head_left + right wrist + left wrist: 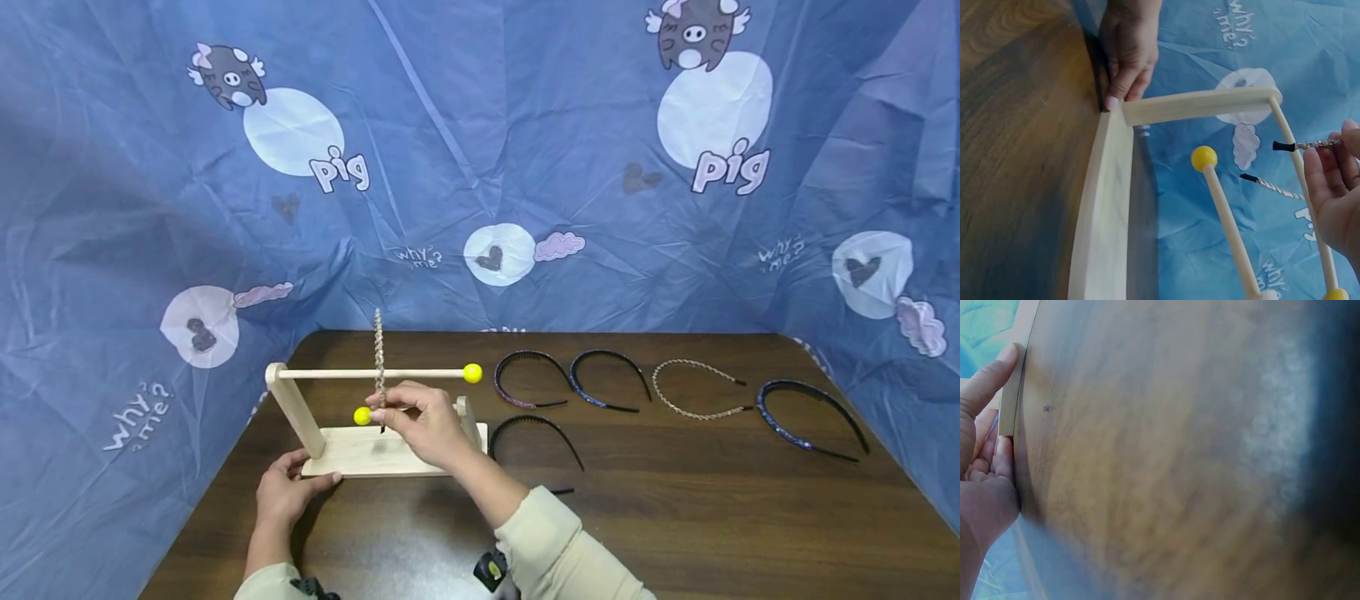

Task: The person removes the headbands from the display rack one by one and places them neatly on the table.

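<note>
In the head view, a pale wooden rack (367,457) with two rods tipped by yellow balls (472,373) stands on the table. My left hand (279,498) grips the front left corner of its base; the left wrist view shows the thumb (991,378) over the base edge, fingers below. My right hand (433,427) pinches a beaded headband (378,346) that stands upright at the longer rod (420,374). In the right wrist view the headband's two black-tipped ends (1283,146) point down, overlapping that rod. The shorter rod (1230,228) lies near them.
Several headbands lie to the right: a pink-and-black one (504,379), a blue one (581,387), a beaded one (663,396) and another blue one (780,425). A black toothed headband (555,429) lies beside the rack's right end. A blue printed cloth (420,167) surrounds the table.
</note>
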